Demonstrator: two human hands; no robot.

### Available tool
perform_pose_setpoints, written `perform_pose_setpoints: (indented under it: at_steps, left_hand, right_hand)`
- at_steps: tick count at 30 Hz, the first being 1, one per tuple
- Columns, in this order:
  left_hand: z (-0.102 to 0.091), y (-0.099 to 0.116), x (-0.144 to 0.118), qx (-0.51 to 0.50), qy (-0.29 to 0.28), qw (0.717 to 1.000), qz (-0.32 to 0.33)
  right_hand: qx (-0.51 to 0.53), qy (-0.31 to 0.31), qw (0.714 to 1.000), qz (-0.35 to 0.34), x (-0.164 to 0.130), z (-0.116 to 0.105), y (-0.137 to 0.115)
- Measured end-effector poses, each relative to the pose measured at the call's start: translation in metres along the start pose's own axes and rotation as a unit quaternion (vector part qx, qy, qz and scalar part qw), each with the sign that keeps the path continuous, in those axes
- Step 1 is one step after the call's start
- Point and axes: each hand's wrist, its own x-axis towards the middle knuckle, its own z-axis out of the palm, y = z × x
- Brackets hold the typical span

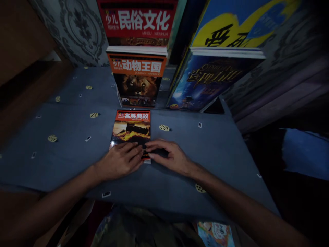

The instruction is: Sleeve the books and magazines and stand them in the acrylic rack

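Observation:
A book with an orange title band and a Great Wall picture (131, 128) lies cover up on the cloth-covered table in front of me. My left hand (122, 159) rests on its lower part, fingers stretched across the cover. At the lower right edge, my right hand (171, 156) touches the book with its fingertips, its thumb held apart from the fingers. Both hands hide the bottom of the cover. White page edges show a little beneath the lower right corner.
Behind it stand a lion-cover book (140, 82), a red book (140, 25), a dark blue book (203, 80) and a blue-and-yellow book (231, 24). The blue tablecloth (180, 188) has pineapple prints. A colourful booklet (216, 233) is below the table's front edge.

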Motion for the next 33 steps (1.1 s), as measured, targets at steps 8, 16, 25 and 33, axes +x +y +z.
perform_pose_setpoints:
  at_steps: [8, 16, 25, 33]
  left_hand:
    - [0.003, 0.003, -0.002, 0.004, -0.004, 1.000, -0.009]
    - [0.002, 0.004, -0.002, 0.012, -0.002, 1.000, -0.011]
    - [-0.004, 0.004, -0.013, 0.037, -0.028, 0.999, 0.010]
    - [-0.025, -0.006, -0.052, 0.055, -0.038, 0.994, -0.081]
  right_hand:
    - [-0.044, -0.008, 0.995, -0.088, -0.001, -0.001, 0.005]
    - [-0.085, -0.024, 0.985, -0.147, 0.000, 0.000, -0.001]
    - [-0.134, -0.066, 0.971, -0.187, 0.001, 0.000, -0.007]
    - [-0.130, -0.052, 0.969, -0.201, 0.001, 0.001, -0.002]
